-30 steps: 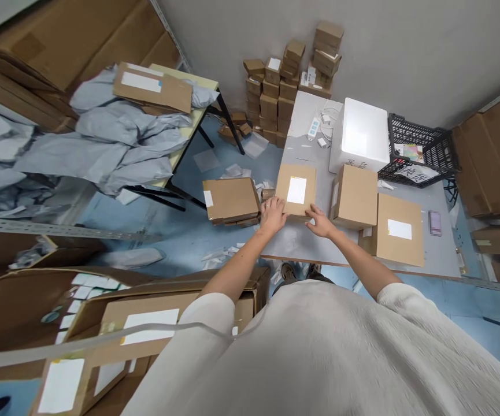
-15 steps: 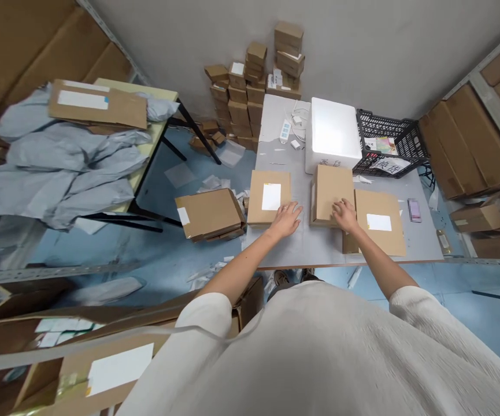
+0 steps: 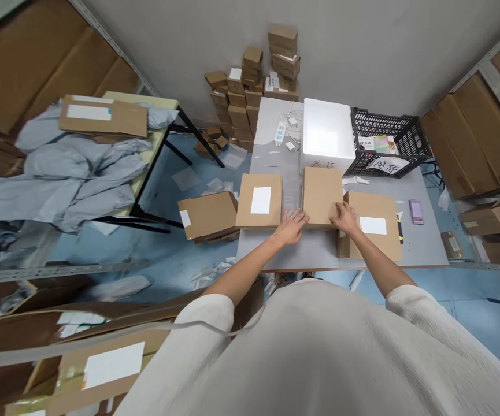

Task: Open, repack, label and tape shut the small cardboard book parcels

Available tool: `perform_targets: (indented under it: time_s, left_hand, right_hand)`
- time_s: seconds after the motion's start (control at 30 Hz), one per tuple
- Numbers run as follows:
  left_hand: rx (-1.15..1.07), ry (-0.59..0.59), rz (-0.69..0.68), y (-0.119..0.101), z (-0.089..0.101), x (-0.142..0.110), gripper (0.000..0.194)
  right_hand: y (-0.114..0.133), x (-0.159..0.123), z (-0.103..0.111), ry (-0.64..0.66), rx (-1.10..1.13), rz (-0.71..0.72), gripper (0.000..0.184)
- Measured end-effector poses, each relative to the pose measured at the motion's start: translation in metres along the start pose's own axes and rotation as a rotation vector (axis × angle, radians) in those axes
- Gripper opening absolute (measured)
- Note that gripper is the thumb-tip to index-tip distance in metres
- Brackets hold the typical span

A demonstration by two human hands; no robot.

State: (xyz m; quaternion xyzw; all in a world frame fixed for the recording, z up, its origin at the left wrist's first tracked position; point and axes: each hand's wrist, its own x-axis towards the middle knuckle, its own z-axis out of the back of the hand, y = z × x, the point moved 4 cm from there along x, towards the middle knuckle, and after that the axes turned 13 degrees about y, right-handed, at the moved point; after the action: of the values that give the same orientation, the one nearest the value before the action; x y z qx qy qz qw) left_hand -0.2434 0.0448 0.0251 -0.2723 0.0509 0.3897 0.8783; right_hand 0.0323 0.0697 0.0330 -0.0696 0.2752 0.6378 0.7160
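Note:
A plain cardboard box [image 3: 322, 193] lies between my hands, in the middle of the table. My left hand [image 3: 291, 227] has its fingers spread, with the fingertips at the box's near left corner. At the near right corner, my right hand [image 3: 346, 219] is bent around the edge, thumb and fingers on the cardboard. To the left sits a labelled cardboard box [image 3: 250, 216]. Another labelled box [image 3: 384, 245] lies on the right, partly under my right wrist. A yellow and black object [image 3: 400, 228] shows at its right edge, too small to name.
Behind the boxes stand a white bin [image 3: 325, 130] and a black crate [image 3: 408, 133]. A power strip [image 3: 280, 133] and a purple packet [image 3: 416, 212] lie on the grey table [image 3: 297, 254]. Stacked cartons [image 3: 237, 118] line the wall. A side table [image 3: 163, 110] holds grey parcels [image 3: 59, 190].
My left hand has moved right to the middle box's near left corner. My right hand has slid from the box's top to its right edge. The view has shifted slightly.

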Motion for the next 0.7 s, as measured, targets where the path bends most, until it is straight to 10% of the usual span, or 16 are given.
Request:
perform_targets:
  time_s: [0.7]
  left_hand:
    - [-0.045,-0.061,0.187,0.058,-0.015,-0.066,0.081]
  right_hand:
    - [0.074,-0.005,-0.023,0.118,-0.058,0.112,0.076]
